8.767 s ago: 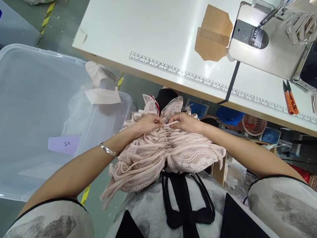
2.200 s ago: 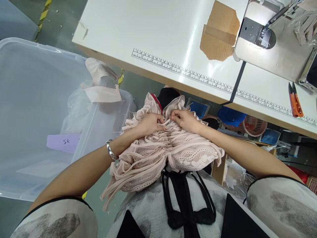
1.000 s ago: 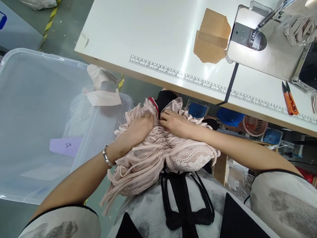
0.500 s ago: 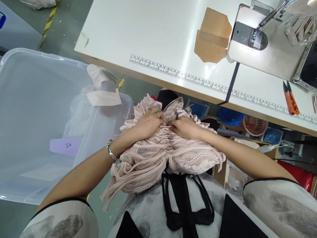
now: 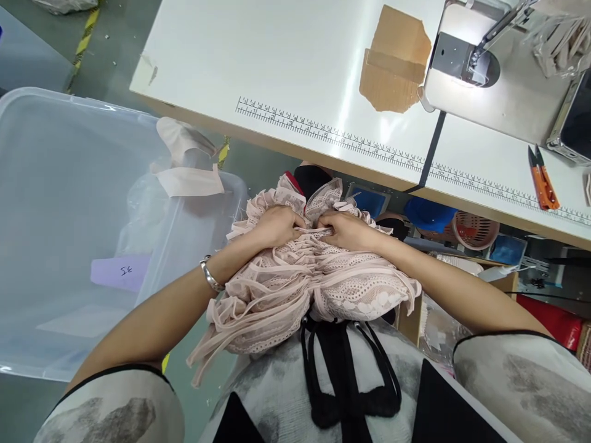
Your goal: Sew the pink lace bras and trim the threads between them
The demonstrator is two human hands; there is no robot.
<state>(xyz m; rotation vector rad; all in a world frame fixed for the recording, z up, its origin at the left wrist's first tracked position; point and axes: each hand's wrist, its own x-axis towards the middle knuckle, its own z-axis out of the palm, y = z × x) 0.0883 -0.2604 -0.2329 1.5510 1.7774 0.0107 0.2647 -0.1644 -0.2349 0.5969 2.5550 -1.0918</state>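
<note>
A garment workshop is being shown: a sewing machine point(image 5: 480, 61) and printed ruler point(image 5: 369, 147) on the table point(image 5: 277, 61), snips point(image 5: 542, 184), lace pieces point(image 5: 314, 283).

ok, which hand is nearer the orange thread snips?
Right. The right hand grips the pink lace bundle on the lap, nearer the orange thread snips on the table; the left hand is farther.

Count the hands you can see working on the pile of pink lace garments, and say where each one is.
2. The left hand grips the pink lace garments left of the middle; the right hand grips them just right of it, fingertips nearly meeting. None seems hidden.
</note>
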